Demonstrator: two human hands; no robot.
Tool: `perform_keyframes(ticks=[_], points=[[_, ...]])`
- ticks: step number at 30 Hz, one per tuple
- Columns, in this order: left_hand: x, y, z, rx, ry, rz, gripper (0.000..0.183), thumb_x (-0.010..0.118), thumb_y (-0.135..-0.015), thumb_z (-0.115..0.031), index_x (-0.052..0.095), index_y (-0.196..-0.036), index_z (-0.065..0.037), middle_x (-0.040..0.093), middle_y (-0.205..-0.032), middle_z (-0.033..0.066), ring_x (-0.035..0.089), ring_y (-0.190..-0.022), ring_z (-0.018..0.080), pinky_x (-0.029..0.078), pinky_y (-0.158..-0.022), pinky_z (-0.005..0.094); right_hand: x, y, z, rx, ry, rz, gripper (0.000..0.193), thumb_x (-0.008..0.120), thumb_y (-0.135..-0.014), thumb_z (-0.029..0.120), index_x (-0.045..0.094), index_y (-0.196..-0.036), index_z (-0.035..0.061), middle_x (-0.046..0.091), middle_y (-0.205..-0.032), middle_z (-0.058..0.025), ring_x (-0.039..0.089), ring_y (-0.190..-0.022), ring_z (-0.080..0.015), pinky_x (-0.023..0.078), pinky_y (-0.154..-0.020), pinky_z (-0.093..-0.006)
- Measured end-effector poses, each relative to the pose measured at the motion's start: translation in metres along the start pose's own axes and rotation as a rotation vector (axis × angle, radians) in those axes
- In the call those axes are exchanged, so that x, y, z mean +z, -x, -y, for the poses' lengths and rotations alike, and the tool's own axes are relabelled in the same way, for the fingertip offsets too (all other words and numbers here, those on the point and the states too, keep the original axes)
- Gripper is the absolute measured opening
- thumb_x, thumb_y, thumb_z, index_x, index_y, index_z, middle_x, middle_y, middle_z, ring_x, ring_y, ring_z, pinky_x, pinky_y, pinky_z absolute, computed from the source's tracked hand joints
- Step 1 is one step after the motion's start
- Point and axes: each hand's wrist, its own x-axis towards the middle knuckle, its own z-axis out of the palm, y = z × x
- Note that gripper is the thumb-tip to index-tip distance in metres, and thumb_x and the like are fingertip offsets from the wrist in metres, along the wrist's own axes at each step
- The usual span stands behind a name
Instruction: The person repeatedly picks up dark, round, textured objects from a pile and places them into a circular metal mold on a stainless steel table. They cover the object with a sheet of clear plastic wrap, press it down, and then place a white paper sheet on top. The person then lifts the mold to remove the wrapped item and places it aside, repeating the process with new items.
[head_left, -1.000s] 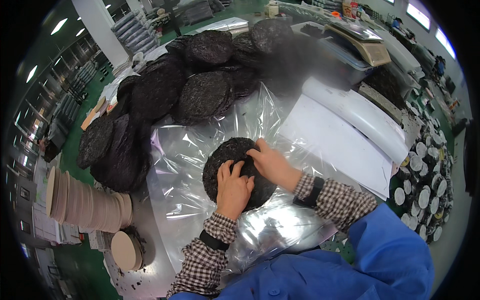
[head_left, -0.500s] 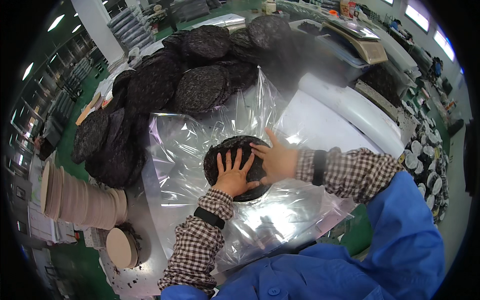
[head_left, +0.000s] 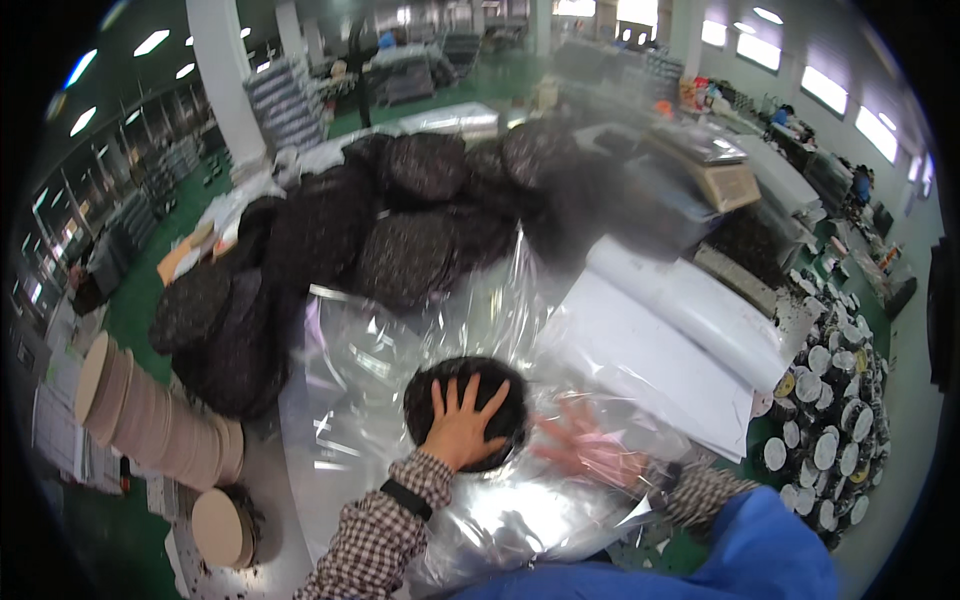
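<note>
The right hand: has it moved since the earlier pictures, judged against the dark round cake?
Yes. The right hand has slid off the dark round cake to its right and now lies blurred under the clear plastic sheet; the left hand stays pressing the cake.

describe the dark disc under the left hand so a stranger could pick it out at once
Start at the big heap of dark round pressed cakes at the back of the table, then come forward onto the crinkled clear plastic sheet. The single dark round cake lies alone there, flat, with the left hand spread on top, unlike the piled ones.
</note>
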Motion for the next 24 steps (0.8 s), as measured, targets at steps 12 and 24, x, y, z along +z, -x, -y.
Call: perform_keyframes(ticks=[12,24], points=[[-0.073,0.091,-0.048,-0.078,1.545,-1.111,0.027,0.051,-0.096,-0.009,0.057,-0.119,0.004,0.065,-0.110,0.0175,0.063,-0.106,0.0223,0.049,-0.094,0.0339,-0.036,-0.112,0.025,0.222,0.099,0.583,0.078,0.065,-0.082,0.056,0.043,-0.124,-0.0065,0.062,-0.109,-0.0313,0.060,-0.107,-0.0451,0.051,-0.087,-0.0505],[0.003,0.100,-0.039,-0.213,1.186,-0.740,0.025,0.061,-0.090,-0.020,0.066,-0.107,-0.003,0.067,-0.109,0.0126,0.063,-0.105,0.0243,0.050,-0.092,0.0378,-0.028,-0.121,0.010,0.508,-0.359,0.654,0.061,0.040,-0.098,0.051,0.062,-0.096,-0.0061,0.066,-0.092,-0.0245,0.065,-0.089,-0.0328,0.049,-0.085,-0.0433]])
